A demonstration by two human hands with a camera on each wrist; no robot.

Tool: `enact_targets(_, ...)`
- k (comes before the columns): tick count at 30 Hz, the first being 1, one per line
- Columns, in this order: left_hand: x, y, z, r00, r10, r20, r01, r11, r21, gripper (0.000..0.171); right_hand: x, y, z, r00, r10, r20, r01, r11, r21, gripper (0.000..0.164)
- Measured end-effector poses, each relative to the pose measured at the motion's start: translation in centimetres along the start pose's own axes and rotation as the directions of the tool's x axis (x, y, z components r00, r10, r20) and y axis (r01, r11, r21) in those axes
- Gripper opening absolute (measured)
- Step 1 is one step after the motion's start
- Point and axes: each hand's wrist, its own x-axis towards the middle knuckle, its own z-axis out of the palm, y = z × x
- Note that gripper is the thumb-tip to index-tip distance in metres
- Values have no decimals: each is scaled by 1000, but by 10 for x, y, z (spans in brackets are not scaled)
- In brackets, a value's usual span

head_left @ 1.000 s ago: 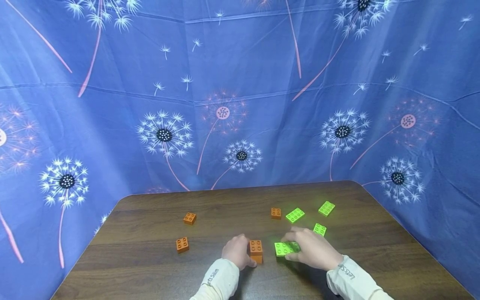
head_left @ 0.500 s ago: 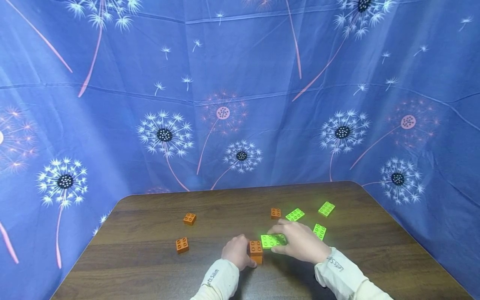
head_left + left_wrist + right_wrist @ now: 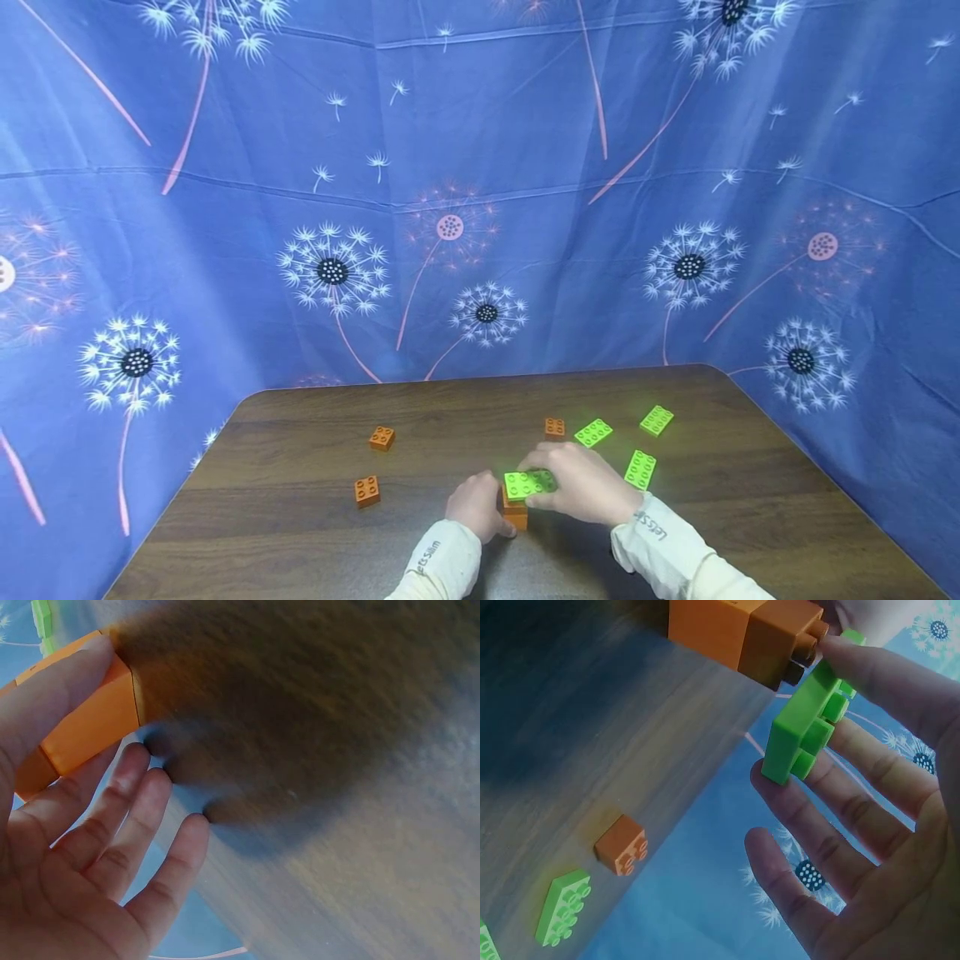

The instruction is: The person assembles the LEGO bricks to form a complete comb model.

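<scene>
green brick pinched in the right hand, just above the orange stack that the left hand grips on the desk; lining it up squarely over the knobs before pressing evenly would likely serve best.

Head view forward and down across the table, wrist views close on left palm, right palm, sharing the orange stack.

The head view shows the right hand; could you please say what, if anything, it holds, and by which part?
The right hand pinches a green brick near its right end, thumb at the near side, fingers at the far side.
</scene>
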Motion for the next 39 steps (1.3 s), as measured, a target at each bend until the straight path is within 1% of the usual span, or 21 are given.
enact_targets(5, 0, 1, -1, 1000, -16, 5, 16, 1000, -24, 49, 2, -2, 1, 1000, -16, 12, 16, 1000, 13, 34)
enact_targets(14, -1, 0, 1, 1000, 4, -15, -5, 1000, -22, 49, 3, -2, 4, 999, -31, 17, 30, 999, 12, 35)
enact_targets(19, -1, 1, 0, 1000, 10, -14, -10, 1000, -24, 49, 3, -1, 6, 999, -26, 21, 25, 1000, 12, 36)
enact_targets(28, -1, 1, -2, 1000, 3, 7, -3, 999, -32, 49, 4, -4, 5, 999, 16, 41, -15, 1000, -4, 34)
enact_targets(32, 0, 2, -2, 1000, 0, 4, 0, 1000, -29, 50, 6, -7, 4, 997, 55, 52, -53, 998, -28, 34)
enact_targets(37, 0, 0, -1, 1000, 12, -10, -12, 1000, -24, 48, 6, -12, 5, 992, 109, 68, -108, 994, -24, 37)
enact_targets(39, 0, 0, 0, 1000, 18, -16, -18, 1000, -17, 47, 6, -13, 7, 991, 114, 65, -113, 993, -20, 37)
